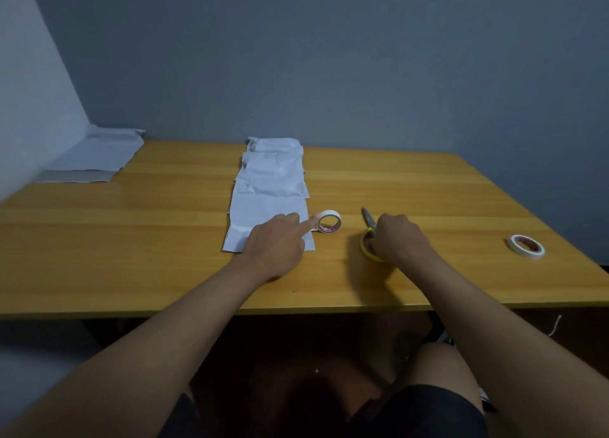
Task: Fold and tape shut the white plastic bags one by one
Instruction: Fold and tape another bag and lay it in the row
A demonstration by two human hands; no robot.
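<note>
Bags (270, 187) of white plastic lie overlapping in a row down the middle of the wooden worktop (131, 240). The left hand (276, 243) rests on the nearest one, forefinger stretched to touch an upright tape roll (329, 224). The right hand (397, 238) grips yellow-handled scissors (369, 230), blades closed. Another tape roll (525, 246) lies flat, far right.

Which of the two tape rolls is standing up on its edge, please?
The tape roll beside the left hand, at the nearest white bag, stands on edge; the other roll, far right, lies flat.
</note>
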